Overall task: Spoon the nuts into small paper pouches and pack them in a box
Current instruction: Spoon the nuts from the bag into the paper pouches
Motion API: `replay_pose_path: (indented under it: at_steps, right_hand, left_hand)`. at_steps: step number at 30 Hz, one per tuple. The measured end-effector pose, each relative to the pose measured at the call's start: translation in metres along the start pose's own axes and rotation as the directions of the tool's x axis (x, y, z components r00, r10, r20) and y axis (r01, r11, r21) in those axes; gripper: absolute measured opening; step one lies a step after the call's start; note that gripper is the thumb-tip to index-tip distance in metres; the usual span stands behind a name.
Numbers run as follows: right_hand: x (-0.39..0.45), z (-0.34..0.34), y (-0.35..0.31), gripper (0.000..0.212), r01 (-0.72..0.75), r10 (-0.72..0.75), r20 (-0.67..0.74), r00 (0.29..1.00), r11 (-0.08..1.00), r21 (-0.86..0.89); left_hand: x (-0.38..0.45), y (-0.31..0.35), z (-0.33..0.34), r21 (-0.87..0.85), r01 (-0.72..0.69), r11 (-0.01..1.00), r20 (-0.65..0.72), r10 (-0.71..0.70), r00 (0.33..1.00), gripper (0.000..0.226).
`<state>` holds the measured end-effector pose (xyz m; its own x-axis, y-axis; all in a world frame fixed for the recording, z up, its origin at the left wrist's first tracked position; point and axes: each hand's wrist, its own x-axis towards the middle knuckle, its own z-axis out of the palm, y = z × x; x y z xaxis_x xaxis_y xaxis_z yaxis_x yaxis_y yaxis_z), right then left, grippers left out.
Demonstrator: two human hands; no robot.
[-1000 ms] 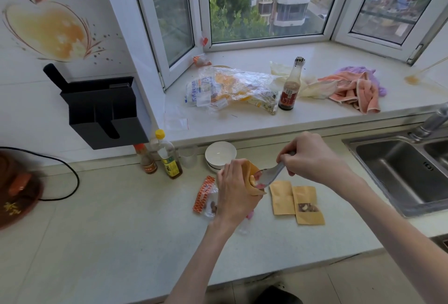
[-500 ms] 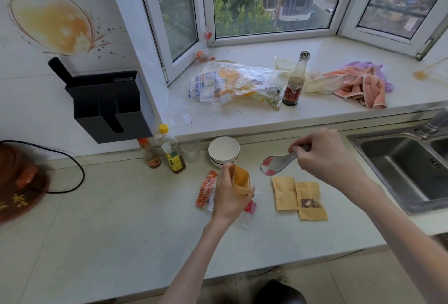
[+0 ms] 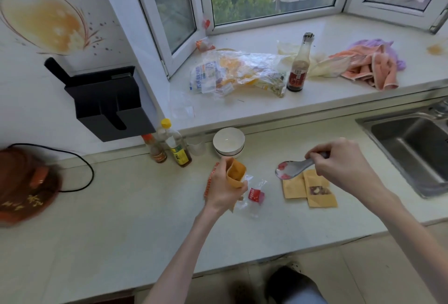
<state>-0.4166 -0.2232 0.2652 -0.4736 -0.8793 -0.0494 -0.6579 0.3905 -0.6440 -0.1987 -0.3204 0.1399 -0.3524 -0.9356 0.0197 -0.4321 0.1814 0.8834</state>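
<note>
Curled round the lower half of a small paper pouch (image 3: 235,173), the left hand (image 3: 224,188) holds it upright above the tabletop (image 3: 121,218), mouth spread open toward the right. The right hand (image 3: 344,166) pinches the handle of a metal spoon (image 3: 294,169) between thumb and fingertips, its bowl pointing left and hanging well apart from the pouch mouth, above two more pouches (image 3: 309,189) lying flat and overlapping on the tabletop. One of those has a little window showing dark nuts inside. Whether the spoon bowl carries nuts I cannot tell; it shows only reddish patches that may be reflections.

The pouch is thin tan kraft paper, light and soft, so it will likely crumple or fold shut if squeezed near the top; holding it low on the sides, as the left grip does, keeps the mouth gaping. Filled, it should stay light but bottom-heavy, and the nuts are loose and will roll out if it tips. The spoon is stiff and smooth, so a level bowl matters more than a firm hold.

A clear plastic bag (image 3: 252,200) with a red label lies crumpled on the tabletop just right of the left hand, probably the source of the nuts. No box for packing is visible. A white bowl (image 3: 229,142) stands near the back edge, beyond the pouch.
</note>
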Motion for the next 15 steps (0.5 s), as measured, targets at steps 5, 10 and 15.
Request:
replay_pose_path:
  at_steps: [5, 10, 15]
  right_hand:
    - [0.003, 0.01, 0.004, 0.024, -0.026, 0.026, 0.028, 0.999, 1.0, -0.004]
    - [0.004, 0.02, 0.005, 0.022, -0.011, 0.01, 0.031, 0.999, 1.0, 0.023]
    - [0.014, 0.035, 0.02, 0.024, -0.056, 0.054, 0.033, 0.998, 0.997, 0.048]
  left_hand:
    - [0.007, -0.004, -0.008, -0.059, 0.028, 0.998, 0.007, -0.028, 1.0, 0.051]
    - [0.006, -0.006, -0.007, -0.015, -0.044, 0.999, 0.009, 0.044, 0.999, 0.05]
    - [0.013, -0.021, -0.009, -0.036, 0.1, 0.994, 0.065, -0.098, 0.993, 0.049]
